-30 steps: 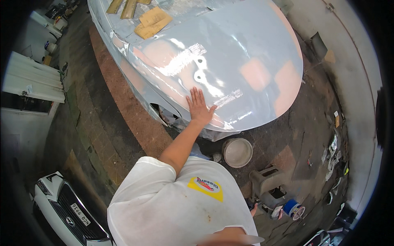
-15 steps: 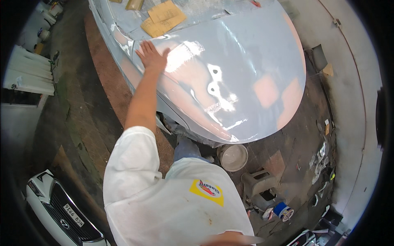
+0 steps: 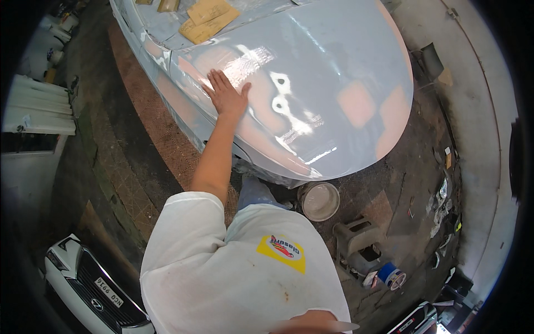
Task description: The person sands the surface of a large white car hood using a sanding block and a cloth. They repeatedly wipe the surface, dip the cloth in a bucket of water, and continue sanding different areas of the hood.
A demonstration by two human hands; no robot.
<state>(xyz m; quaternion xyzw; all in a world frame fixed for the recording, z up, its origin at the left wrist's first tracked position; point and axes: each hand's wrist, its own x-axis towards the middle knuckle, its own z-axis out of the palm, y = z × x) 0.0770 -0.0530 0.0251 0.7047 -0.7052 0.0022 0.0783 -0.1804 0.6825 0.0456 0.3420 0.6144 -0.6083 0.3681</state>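
Note:
Palm down with its fingers stretched out, my left hand (image 3: 229, 100) lies on a car hood (image 3: 311, 72) near its left edge. The hood is smooth, wet-looking and pale grey, with pinkish patches and bright reflections. My hand rests by one pinkish patch, beside the seam with the fender (image 3: 178, 92). It holds nothing. My right hand is out of view.
Folded brown sandpaper sheets (image 3: 208, 21) lie at the hood's far left. Below its front edge stand a round bucket (image 3: 319, 201), a grey step stool (image 3: 356, 236) and a blue-and-white can (image 3: 391, 276). A white car (image 3: 94, 284) is at lower left.
My left hand has slid nearer and to the right across the hood, away from the sandpaper sheets. The whole view has shifted slightly.

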